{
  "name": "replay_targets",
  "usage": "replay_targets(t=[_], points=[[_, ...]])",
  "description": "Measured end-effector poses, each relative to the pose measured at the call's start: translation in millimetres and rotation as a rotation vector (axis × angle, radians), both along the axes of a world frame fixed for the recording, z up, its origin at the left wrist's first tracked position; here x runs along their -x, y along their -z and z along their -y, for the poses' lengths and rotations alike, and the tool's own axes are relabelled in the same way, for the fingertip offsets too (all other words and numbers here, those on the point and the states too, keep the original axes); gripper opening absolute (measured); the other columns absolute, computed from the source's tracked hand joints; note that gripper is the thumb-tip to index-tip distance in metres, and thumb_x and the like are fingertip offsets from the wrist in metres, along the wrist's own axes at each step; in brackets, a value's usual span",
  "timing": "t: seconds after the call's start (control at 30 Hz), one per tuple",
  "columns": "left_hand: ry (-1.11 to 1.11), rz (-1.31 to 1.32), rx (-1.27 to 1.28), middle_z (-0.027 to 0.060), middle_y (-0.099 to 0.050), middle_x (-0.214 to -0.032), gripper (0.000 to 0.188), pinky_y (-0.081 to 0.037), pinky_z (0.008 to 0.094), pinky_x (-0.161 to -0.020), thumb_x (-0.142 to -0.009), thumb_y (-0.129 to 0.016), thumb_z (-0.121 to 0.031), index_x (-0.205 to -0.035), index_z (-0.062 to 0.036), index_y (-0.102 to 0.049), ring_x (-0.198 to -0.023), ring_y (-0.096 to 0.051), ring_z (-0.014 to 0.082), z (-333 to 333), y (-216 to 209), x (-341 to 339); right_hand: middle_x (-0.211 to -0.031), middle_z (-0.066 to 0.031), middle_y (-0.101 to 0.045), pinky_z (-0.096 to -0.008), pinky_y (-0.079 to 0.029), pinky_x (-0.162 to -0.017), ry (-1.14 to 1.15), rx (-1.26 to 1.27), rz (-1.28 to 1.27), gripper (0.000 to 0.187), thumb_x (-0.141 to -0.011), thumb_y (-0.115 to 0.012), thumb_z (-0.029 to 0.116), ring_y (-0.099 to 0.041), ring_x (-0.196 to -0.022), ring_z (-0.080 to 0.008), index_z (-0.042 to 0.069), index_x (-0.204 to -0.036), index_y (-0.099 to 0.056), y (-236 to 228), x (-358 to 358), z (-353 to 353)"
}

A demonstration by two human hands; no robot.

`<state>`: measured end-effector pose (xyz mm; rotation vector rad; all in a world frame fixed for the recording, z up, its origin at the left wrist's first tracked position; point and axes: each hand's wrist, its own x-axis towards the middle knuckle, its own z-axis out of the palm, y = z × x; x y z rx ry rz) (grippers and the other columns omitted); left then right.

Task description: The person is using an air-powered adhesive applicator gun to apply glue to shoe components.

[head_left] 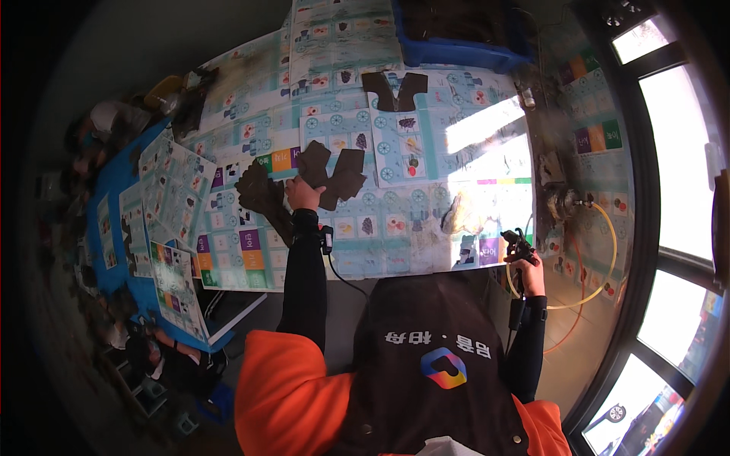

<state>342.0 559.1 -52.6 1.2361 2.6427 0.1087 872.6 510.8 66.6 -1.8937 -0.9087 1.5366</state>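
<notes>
My right hand (530, 275) is closed round a dark spray gun (518, 245), held past the table's near right edge. A yellow hose (613, 235) loops beside it. My left hand (304, 195) is at the lower edge of a dark brown flat cut piece (313, 163), its thumb and fingers seeming to pinch it. Right of that piece lies another brown cut piece (346, 175), partly overlapping. A bunched pile of brown pieces (260, 188) rests just left of my left hand. Farther back, a V-notched brown piece (395, 91) lies flat.
Patterned printed sheets (395, 220) cover the table. A blue bin (464, 53) with dark contents stands at the back. A stained crumpled lump (461, 213) lies near the right side, by a round metal container (561, 204). Other people sit at a blue table (114, 167) on the left.
</notes>
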Motion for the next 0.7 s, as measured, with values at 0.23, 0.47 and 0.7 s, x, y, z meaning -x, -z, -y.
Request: replay_targets(t=[0.23,0.47,0.7], points=[[0.153,-0.123,-0.020,0.0235,-0.056,-0.101,0.045,-0.046,0.0438,-0.081,-0.076,-0.069,-0.025,-0.107,0.0003,-0.048,-0.097,-0.055,0.0376,2.4,-22.2,-2.4,-0.081,-0.0054,-0.065,-0.0239,-0.039,-0.047,-0.083,-0.008,-0.011,0.033,-0.069,-0.050,0.003,-0.055,-0.067,-0.0118,0.004,-0.102,-0.056,11.7,-2.4,-3.7],[0.245,0.319,0.005,0.0213,-0.062,-0.081,0.044,-0.049,0.0354,-0.057,-0.085,-0.058,-0.024,-0.117,0.0049,-0.047,-0.057,-0.062,0.0254,2.2,-82.3,-69.0,-0.085,-0.0042,-0.065,-0.0245,-0.042,-0.049,0.059,0.074,0.016,0.039,-0.068,-0.053,0.006,-0.055,-0.067,-0.0112,0.003,-0.106,-0.056,3.5,-16.4,7.0],[0.466,1.062,0.058,0.0161,-0.064,-0.082,0.029,-0.048,0.0339,-0.055,-0.087,-0.055,-0.024,-0.103,0.0011,-0.056,-0.069,-0.064,0.0259,2.1,-126.5,-217.8,-0.083,-0.0030,-0.065,-0.0230,-0.042,-0.049,0.056,0.091,0.026,0.032,-0.067,-0.054,0.009,-0.055,-0.064,-0.0099,0.007,-0.099,-0.059,7.9,-28.6,16.0]])
